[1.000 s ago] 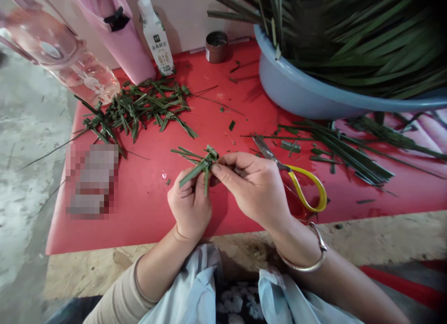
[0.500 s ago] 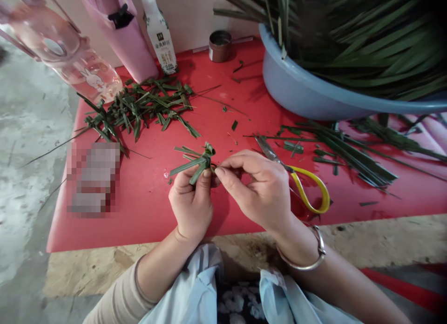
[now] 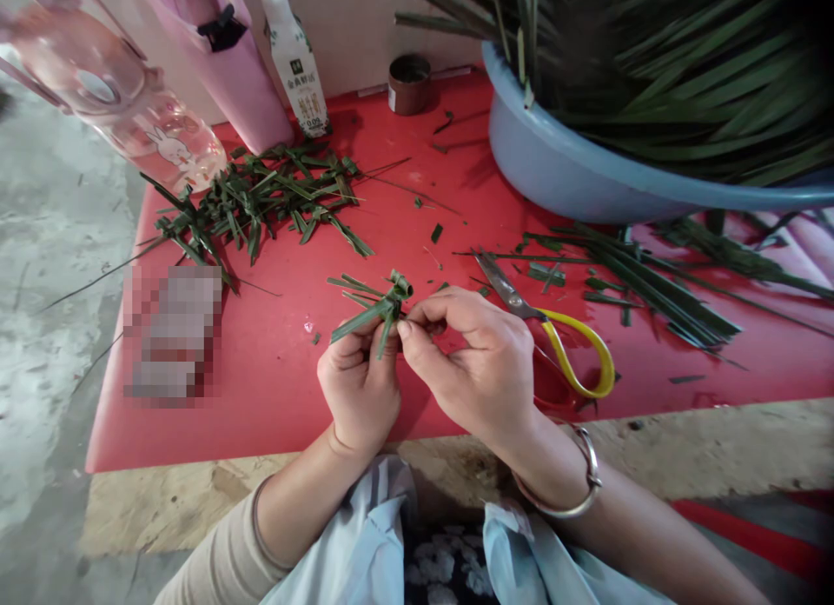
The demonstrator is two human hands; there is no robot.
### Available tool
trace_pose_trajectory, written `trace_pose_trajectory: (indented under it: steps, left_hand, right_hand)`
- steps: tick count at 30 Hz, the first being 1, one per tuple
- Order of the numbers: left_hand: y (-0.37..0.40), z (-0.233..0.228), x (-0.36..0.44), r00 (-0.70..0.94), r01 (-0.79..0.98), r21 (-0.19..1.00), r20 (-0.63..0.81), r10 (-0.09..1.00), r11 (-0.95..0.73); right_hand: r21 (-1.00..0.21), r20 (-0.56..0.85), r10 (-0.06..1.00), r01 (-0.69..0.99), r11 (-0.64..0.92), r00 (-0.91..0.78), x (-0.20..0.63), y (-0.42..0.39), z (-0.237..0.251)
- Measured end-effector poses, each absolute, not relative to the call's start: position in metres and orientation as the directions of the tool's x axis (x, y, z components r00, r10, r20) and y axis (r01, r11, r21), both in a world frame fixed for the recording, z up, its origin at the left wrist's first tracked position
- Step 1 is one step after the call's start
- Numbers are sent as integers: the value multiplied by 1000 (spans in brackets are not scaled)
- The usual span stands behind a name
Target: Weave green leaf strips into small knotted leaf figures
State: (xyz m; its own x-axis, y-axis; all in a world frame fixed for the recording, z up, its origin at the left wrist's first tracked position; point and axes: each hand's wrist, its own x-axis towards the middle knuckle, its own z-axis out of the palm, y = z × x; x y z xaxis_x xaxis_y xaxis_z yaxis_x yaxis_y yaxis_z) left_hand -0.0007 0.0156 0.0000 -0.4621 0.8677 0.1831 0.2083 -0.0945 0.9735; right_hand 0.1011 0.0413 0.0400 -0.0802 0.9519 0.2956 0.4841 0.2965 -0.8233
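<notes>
A small folded leaf piece point(image 3: 384, 308), green and knotted, with a curled loop at its upper right and several strips fanning to the left, is held just above the red tabletop point(image 3: 274, 414), near its front edge. The left hand point(image 3: 360, 383) grips it from below, back of the hand toward the camera, fingers curled inward and thumb pressing upright against the piece. The right hand point(image 3: 479, 353) comes in from the right, palm turned inward, thumb and index finger pinching at the piece's lower right side; the bit between those fingertips is mostly hidden. The left forearm slants up to the right out of a beige sleeve point(image 3: 228, 544), the right one up to the left, a silver bangle point(image 3: 592, 479) round its wrist. Just beyond the right hand lie scissors point(image 3: 514, 302) with yellow handles, blades pointing up and left. Cut leaf strips point(image 3: 678, 301) lie farther right, below a blue basin point(image 3: 553, 166) heaped with long leaves point(image 3: 704, 92). A pile of leaf pieces point(image 3: 261, 196) lies to the upper left, beside a clear pink bottle point(image 3: 162, 140).
</notes>
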Motion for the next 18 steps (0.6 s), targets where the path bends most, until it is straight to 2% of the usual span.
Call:
trace_pose_trajectory:
  steps: [8,11,14,16,18]
  left_hand:
    - [16,6,2,-450,197,975,184,874,-104]
    - [18,6,3,-451,87,995,87,888,-54]
    - [22,7,2,-382,-207,976,-146,913,70]
    - [26,8,1,-258,-412,894,-302,918,178]
    - [27,11,0,-130,-536,797,-401,907,276]
  right_hand:
    - [-832,252,967,501,238,-41,103,43,41]
    - [-870,218,975,443,218,-52,103,43,40]
    - [-971,73,995,222,85,-66,103,46,33]
    - [-1000,-26,995,14,-25,-92,103,50,27]
    - [-987,-69,992,-136,-83,-104,104,54,21]
